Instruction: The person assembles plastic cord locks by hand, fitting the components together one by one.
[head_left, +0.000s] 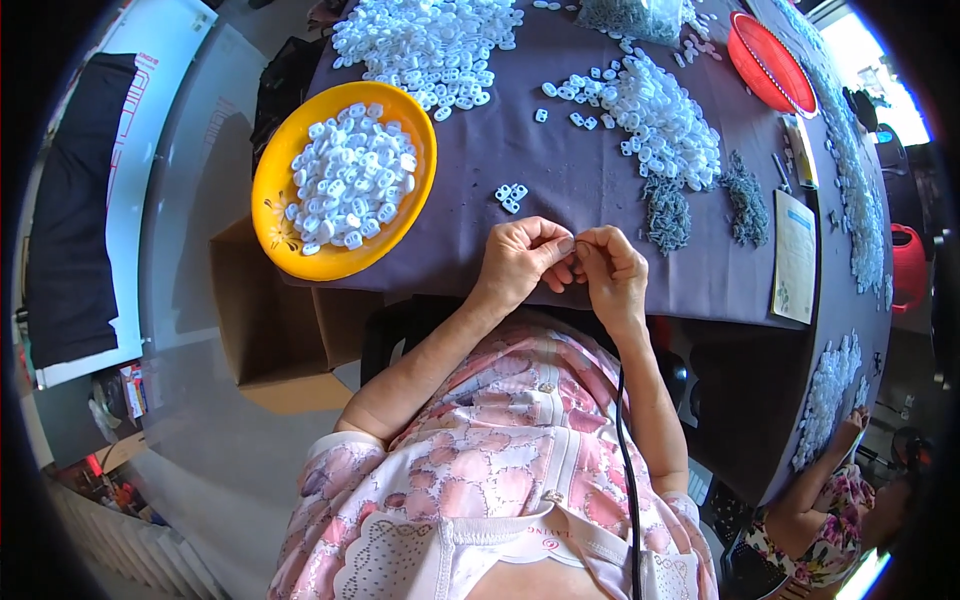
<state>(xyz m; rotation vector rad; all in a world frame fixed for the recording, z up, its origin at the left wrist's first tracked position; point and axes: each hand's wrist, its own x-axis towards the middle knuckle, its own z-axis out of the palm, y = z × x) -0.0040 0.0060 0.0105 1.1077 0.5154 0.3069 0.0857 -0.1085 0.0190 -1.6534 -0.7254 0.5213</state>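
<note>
My left hand (518, 262) and my right hand (614, 268) meet fingertip to fingertip over the table's near edge. Both are pinched closed; whatever is between the fingers is too small or hidden to make out. Just beyond my left hand, a small cluster of white two-holed plastic pieces (511, 196) lies on the dark tablecloth (480, 150). To the right of my right hand are two heaps of small grey parts, one nearer (667, 216) and one farther right (746, 202). A larger heap of white pieces (668, 128) spreads behind them.
At left, a yellow bowl (277, 205) of white pieces overhangs the table edge above an open cardboard box (262, 330). More white pieces (425, 45) lie at the back. A red basket (762, 60) and a booklet (793, 255) are at right; another person (820, 510) sits lower right.
</note>
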